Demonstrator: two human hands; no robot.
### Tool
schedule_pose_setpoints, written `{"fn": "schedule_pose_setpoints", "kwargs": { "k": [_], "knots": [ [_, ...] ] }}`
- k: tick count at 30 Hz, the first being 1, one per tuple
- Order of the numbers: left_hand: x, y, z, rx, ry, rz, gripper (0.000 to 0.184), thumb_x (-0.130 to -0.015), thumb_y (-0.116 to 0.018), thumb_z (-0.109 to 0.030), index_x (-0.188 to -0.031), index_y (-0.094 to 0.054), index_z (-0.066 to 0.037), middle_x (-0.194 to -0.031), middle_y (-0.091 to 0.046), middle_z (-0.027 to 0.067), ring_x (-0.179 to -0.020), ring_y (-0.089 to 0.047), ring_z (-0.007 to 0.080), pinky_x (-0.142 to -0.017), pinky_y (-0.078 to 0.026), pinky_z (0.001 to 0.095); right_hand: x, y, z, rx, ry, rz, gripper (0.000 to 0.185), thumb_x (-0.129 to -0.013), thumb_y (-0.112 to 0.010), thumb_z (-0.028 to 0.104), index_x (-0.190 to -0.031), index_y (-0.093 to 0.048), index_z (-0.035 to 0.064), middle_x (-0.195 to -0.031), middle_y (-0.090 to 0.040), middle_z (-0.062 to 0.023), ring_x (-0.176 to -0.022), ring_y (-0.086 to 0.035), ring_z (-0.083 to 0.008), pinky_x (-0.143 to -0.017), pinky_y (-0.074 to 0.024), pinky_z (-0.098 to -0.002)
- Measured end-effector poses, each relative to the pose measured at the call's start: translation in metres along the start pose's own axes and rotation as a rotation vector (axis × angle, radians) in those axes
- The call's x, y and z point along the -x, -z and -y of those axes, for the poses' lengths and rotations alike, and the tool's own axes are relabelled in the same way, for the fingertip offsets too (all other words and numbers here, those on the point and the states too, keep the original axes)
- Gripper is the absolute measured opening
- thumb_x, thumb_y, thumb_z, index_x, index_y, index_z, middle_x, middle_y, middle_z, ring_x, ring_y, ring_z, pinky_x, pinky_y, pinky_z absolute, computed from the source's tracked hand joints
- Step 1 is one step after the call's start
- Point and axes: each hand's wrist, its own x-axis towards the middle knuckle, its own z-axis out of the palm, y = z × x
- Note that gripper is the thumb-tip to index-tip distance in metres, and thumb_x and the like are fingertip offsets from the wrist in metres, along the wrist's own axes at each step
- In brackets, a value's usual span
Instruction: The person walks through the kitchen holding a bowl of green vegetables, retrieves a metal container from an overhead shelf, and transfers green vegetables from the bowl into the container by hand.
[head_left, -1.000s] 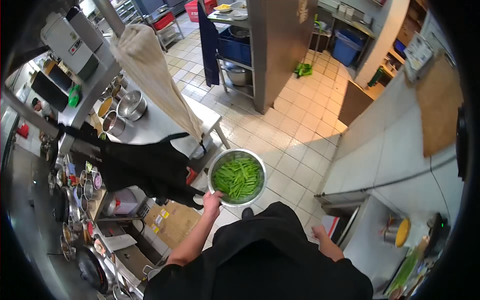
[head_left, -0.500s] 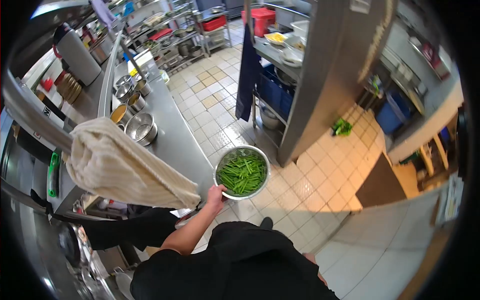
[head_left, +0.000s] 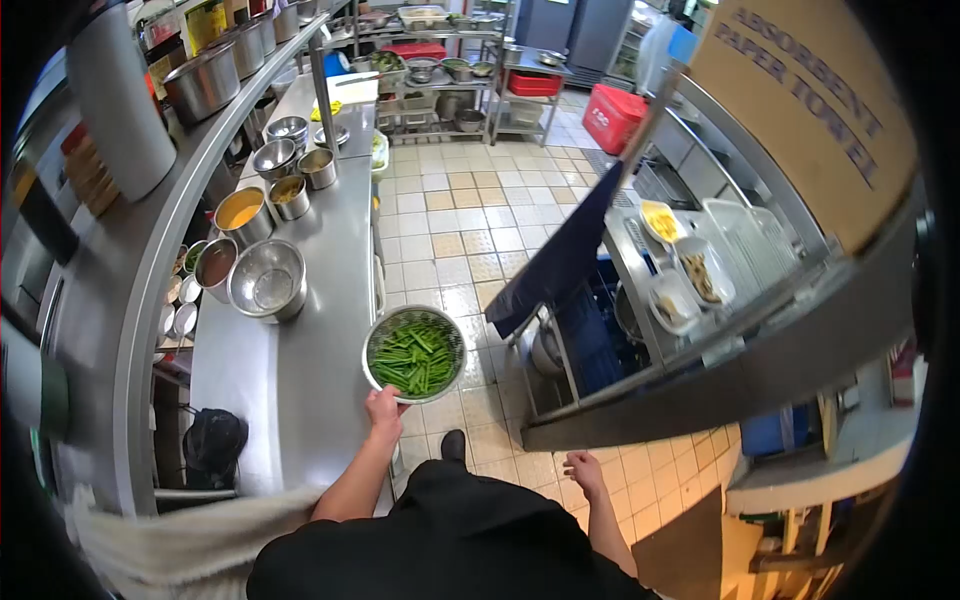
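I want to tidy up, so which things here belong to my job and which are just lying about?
In use, it seems:
perforated bowl in left hand
green stalks inside it

Probably just lying about:
steel bowl on counter
dark blue cloth
red box

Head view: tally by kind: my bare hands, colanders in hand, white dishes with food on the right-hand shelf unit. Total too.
Bare hands: 2 (left hand, right hand)
Colander of cut green vegetables: 1
White dishes with food, right-hand shelf unit: 3
Total: 6
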Motion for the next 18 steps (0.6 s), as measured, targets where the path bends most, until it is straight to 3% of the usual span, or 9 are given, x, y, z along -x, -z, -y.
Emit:
{"fn": "schedule_pose_setpoints", "kwargs": {
  "k": [3, 5, 7, 8, 10, 14, 17, 18],
  "knots": [
    [-0.036, -0.050, -0.006, -0.007, 0.041, 0.063, 0.015, -0.070, -0.054, 0.002, -0.084, -0.050, 0.000, -0.078, -0.059, 0.0111, -0.062, -0.062, 0.0231, -0.052, -0.056, 0.0390, -0.034, -0.015, 0.067, 0.171, -0.081, 0.221, 0.025, -0.090, -0.058, 0.025, -0.103, -0.059, 0.0034, -0.087, -0.066, -0.0064, -0.066, -0.060, -0.0125, -0.059, -0.0462, -0.0239],
    [-0.037, -0.094, -0.027, -0.028, 0.031, 0.099, 0.012, -0.069, -0.054, 0.003, -0.081, -0.052, 0.000, -0.073, -0.059, 0.0101, -0.057, -0.060, 0.0218, -0.051, -0.054, 0.0372, -0.075, -0.023, 0.086, 0.107, 0.000, 0.265, 0.026, -0.089, -0.060, 0.024, -0.103, -0.059, 0.0034, -0.086, -0.065, -0.0069, -0.063, -0.059, -0.0113, -0.057, -0.0460, -0.0234],
    [-0.062, -0.119, -0.025, -0.112, 0.023, 0.120, 0.011, -0.069, -0.055, 0.003, -0.079, -0.053, -0.001, -0.072, -0.059, 0.0095, -0.057, -0.060, 0.0212, -0.050, -0.053, 0.0354, -0.116, -0.032, 0.117, -0.044, -0.054, 0.263, 0.021, -0.088, -0.062, 0.017, -0.100, -0.061, 0.0001, -0.090, -0.064, -0.0069, -0.075, -0.060, -0.0134, -0.065, -0.0504, -0.0265],
    [-0.074, -0.129, -0.026, -0.121, 0.025, 0.157, 0.010, -0.069, -0.055, 0.003, -0.079, -0.054, -0.001, -0.072, -0.059, 0.0092, -0.057, -0.060, 0.0210, -0.050, -0.052, 0.0347, -0.130, -0.040, 0.140, 0.049, -0.036, 0.184, 0.021, -0.088, -0.062, 0.018, -0.099, -0.061, 0.0004, -0.088, -0.064, -0.0070, -0.073, -0.060, -0.0124, -0.064, -0.0500, -0.0257],
    [-0.092, -0.152, -0.031, -0.143, 0.032, 0.235, 0.010, -0.069, -0.055, 0.004, -0.078, -0.055, -0.001, -0.071, -0.059, 0.0086, -0.058, -0.060, 0.0207, -0.050, -0.051, 0.0335, -0.178, -0.053, 0.165, -0.027, -0.040, 0.247, 0.020, -0.089, -0.061, 0.019, -0.099, -0.060, 0.0024, -0.084, -0.064, -0.0065, -0.064, -0.057, -0.0103, -0.057, -0.0477, -0.0241],
    [-0.148, -0.192, -0.032, -0.090, 0.077, 0.219, 0.011, -0.069, -0.056, 0.004, -0.079, -0.056, -0.001, -0.069, -0.058, 0.0075, -0.057, -0.058, 0.0198, -0.052, -0.051, 0.0325, -0.272, -0.089, 0.246, 0.014, 0.001, 0.388, 0.019, -0.089, -0.060, 0.020, -0.098, -0.059, 0.0033, -0.079, -0.062, -0.0047, -0.058, -0.055, -0.0086, -0.053, -0.0448, -0.0232],
    [-0.174, -0.238, -0.050, -0.070, 0.066, 0.162, 0.011, -0.069, -0.055, 0.004, -0.078, -0.056, -0.002, -0.070, -0.057, 0.0071, -0.058, -0.058, 0.0195, -0.055, -0.051, 0.0330, -0.362, -0.115, 0.303, -0.019, 0.175, 0.568, 0.020, -0.088, -0.061, 0.021, -0.095, -0.060, 0.0025, -0.076, -0.060, -0.0032, -0.057, -0.054, -0.0087, -0.051, -0.0432, -0.0231],
    [-0.201, -0.241, -0.043, -0.081, 0.067, 0.091, 0.011, -0.069, -0.055, 0.005, -0.077, -0.055, -0.002, -0.069, -0.057, 0.0068, -0.059, -0.058, 0.0200, -0.056, -0.052, 0.0339, -0.399, -0.125, 0.326, 0.021, 0.159, 0.594, 0.019, -0.089, -0.059, 0.021, -0.089, -0.062, 0.0023, -0.073, -0.061, -0.0033, -0.056, -0.052, -0.0083, -0.051, -0.0425, -0.0233]
  ]
}}
